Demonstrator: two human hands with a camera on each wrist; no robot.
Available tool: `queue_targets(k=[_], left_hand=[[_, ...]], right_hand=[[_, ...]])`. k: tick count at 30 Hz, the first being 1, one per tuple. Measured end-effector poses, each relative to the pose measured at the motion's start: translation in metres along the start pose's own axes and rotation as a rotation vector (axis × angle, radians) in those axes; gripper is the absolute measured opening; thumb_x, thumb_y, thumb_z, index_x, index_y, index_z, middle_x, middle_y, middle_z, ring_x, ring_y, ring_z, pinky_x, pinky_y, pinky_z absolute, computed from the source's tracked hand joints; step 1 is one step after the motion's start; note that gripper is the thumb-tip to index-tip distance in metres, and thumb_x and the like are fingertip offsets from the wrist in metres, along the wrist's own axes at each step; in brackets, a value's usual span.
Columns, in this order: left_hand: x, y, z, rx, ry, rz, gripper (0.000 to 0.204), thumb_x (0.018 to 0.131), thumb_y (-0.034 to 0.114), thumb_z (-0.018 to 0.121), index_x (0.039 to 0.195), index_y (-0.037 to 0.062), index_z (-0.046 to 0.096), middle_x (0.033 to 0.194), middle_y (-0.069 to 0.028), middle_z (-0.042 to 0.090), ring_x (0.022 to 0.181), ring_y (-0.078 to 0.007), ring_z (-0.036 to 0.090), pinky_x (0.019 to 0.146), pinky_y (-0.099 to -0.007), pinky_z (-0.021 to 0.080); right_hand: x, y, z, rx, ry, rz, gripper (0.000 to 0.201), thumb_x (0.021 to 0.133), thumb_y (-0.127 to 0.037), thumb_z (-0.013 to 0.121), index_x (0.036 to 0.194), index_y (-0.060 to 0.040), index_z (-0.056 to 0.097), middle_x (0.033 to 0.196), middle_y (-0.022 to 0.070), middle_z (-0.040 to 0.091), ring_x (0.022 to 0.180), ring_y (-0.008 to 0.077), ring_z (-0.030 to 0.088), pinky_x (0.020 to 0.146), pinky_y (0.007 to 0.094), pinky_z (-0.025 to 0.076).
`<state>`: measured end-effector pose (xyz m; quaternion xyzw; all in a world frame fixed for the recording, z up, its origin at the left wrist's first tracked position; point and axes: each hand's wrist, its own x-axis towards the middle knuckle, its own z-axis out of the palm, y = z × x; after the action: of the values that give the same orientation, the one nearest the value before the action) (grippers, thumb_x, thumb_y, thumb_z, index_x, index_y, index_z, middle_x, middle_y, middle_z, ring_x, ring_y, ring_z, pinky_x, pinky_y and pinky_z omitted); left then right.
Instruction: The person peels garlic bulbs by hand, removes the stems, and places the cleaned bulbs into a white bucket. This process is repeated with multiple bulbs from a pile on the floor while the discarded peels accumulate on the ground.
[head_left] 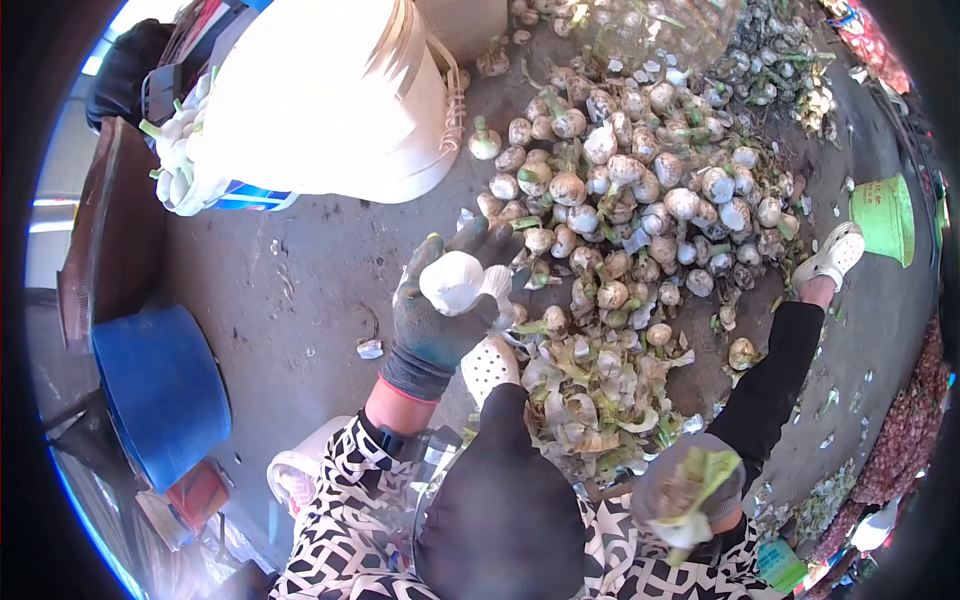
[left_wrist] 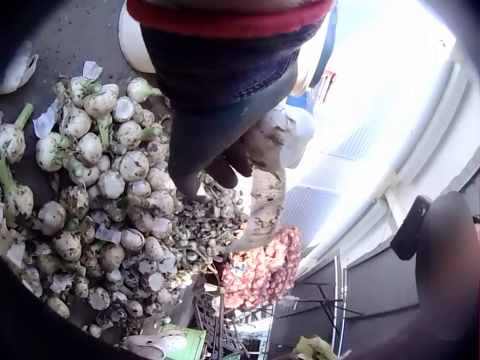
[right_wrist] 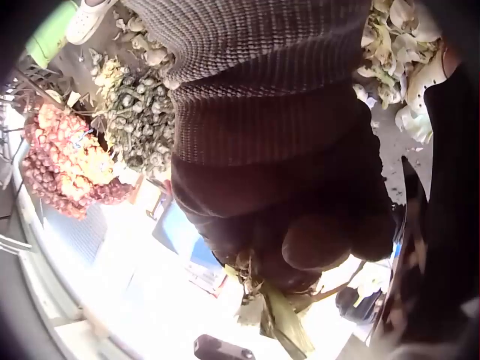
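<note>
My gloved left hand (head_left: 428, 325) holds a clean white garlic bulb (head_left: 452, 283), with a second pale bulb (head_left: 497, 284) beside it. In the left wrist view, the fingers of the left hand (left_wrist: 217, 139) curl beside a dirt-marked white bulb (left_wrist: 271, 139), and a soiled strip of skin (left_wrist: 266, 206) hangs below. My right hand (head_left: 690, 485), in a grey glove, is low by the right knee and grips green and brown leaf scraps (head_left: 695, 500). In the right wrist view, the dark right hand (right_wrist: 285, 217) has the same leaves (right_wrist: 285, 322) sticking out past its fingers.
A large heap of unpeeled garlic (head_left: 625, 190) lies ahead on the floor, with peeled skins (head_left: 600, 400) between the feet. A white bucket (head_left: 415, 150) stands at the upper left, a blue tub (head_left: 165, 390) at the left, and a green bucket (head_left: 882, 220) at the right.
</note>
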<state>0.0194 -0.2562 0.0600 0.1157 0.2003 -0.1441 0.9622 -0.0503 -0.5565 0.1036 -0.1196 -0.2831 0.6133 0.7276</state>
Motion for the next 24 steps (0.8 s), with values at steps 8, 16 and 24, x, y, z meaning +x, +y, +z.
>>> queue_targets(k=[8, 16, 24], left_hand=[[0.002, -0.025, -0.032, 0.430, 0.075, 0.043, 0.051, 0.097, 0.034, 0.037, 0.130, -0.0031, 0.048, 0.132, -0.0226, 0.051, 0.128, -0.0366, 0.043, 0.107, -0.0488, 0.034], [0.016, -0.013, -0.025, 0.200, 0.168, 0.061, 0.051, 0.096, 0.037, 0.038, 0.130, -0.0007, 0.048, 0.130, -0.0172, 0.055, 0.123, -0.0338, 0.049, 0.101, -0.0483, 0.040], [0.014, 0.020, 0.009, 0.252, 0.162, 0.093, 0.042, 0.093, 0.039, 0.054, 0.121, 0.0067, 0.053, 0.119, -0.0137, 0.058, 0.112, -0.0368, 0.055, 0.093, -0.0509, 0.048]], right_hand=[[0.068, -0.024, -0.033, -1.489, 1.214, 0.710, 0.065, 0.080, -0.054, 0.062, 0.123, -0.0053, 0.050, 0.081, 0.0141, 0.067, 0.076, 0.0348, 0.067, 0.067, 0.0451, 0.051], [0.099, -0.023, -0.046, -0.574, 0.809, 0.315, 0.032, 0.085, -0.027, 0.064, 0.107, -0.0045, 0.063, 0.074, 0.0087, 0.066, 0.063, 0.0244, 0.064, 0.056, 0.0382, 0.049], [0.019, 0.063, -0.079, -1.385, 0.734, 1.348, 0.037, 0.083, -0.025, 0.057, 0.117, -0.0127, 0.057, 0.096, 0.0152, 0.069, 0.089, 0.0340, 0.066, 0.077, 0.0431, 0.051]])
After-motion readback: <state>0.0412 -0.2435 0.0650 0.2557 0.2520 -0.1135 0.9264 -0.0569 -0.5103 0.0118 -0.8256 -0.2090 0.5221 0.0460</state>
